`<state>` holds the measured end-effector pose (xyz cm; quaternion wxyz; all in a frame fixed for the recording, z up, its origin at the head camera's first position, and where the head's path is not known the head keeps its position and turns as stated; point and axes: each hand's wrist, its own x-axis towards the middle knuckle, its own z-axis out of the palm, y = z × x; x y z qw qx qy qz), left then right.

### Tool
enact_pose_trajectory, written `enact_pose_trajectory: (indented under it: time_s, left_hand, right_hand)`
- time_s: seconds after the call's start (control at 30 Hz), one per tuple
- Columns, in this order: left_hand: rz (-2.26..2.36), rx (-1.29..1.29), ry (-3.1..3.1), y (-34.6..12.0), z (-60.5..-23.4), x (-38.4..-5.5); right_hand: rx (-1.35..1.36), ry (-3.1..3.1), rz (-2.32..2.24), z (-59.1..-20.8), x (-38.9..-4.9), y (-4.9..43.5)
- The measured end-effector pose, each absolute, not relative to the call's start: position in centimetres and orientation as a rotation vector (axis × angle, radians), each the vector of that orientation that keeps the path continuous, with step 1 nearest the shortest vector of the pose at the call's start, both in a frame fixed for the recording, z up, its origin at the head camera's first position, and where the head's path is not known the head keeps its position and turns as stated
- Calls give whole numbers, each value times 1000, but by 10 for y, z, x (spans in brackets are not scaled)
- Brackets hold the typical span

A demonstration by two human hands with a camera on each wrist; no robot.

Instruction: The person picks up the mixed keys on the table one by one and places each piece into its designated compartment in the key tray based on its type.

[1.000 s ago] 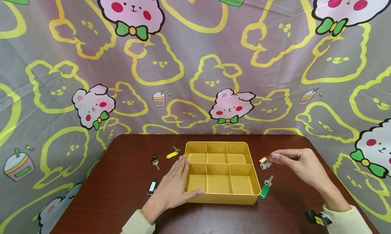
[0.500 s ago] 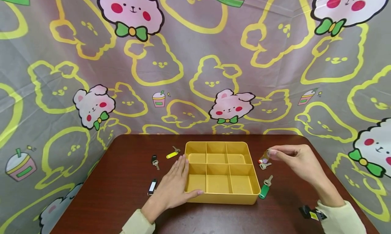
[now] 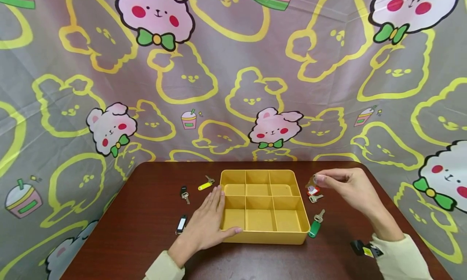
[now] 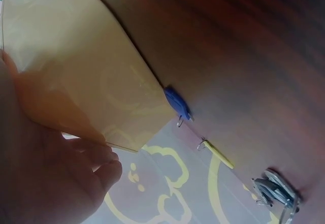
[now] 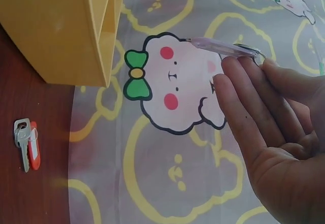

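My left hand lies with straight fingers along the left side of a yellow organizer box; its thumb rests on the front rim. To the right of the box, my right hand is raised and pinches a key with a purple tag between thumb and fingertips. The tag hangs in the air in the head view. Below it on the table lies a key with a red tag. Closer to me lies a key with a green tag. The box's visible compartments hold nothing.
Left of the box lie a key with a yellow tag, one with a black tag, and a dark tag with a white label, partly by my left hand. A patterned cloth hangs behind the dark wooden table.
My right hand has moved left and slightly up, toward the box, carrying the key with the purple tag. The red-tagged key beneath has come more into view. My left hand has stayed put.
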<state>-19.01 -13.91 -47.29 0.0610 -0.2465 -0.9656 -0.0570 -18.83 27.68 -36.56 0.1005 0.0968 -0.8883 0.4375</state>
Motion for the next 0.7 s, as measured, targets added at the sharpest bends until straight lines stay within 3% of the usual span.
enact_pose_trajectory:
  time_s: [0.7]
  left_hand:
    - [-130,-740,-2920,-139,-475,-191]
  right_hand:
    - [335,-2610,1404,-355,-202,266]
